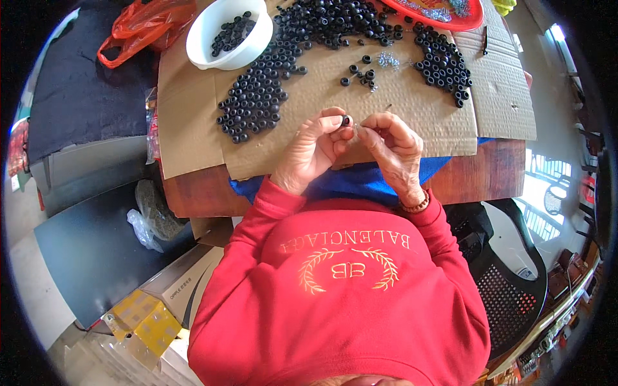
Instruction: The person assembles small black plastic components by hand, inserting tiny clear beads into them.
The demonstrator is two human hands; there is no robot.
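Observation:
My left hand (309, 145) pinches a small black bead-like piece (346, 121) with a hole in it, between thumb and fingertips. Close beside it, my right hand (396, 151) is closed, thumb against fingers, on something thin and pale that is too small to name. Both hands are above the near edge of the cardboard sheet (193, 122). Just beyond them lie several loose black pieces (367, 76) and a little heap of silvery bits (387, 60). A flat group of black pieces (251, 96) lies left of my hands, another group (443, 61) to the right.
A white bowl (256, 51) with black pieces stands at the far left, near a red plastic bag (145, 29). At the far right is a red tray (473, 19) with silvery bits; a dark thin tool (485, 40) lies nearby. Blue cloth (354, 183) hangs over the wooden table edge (496, 170).

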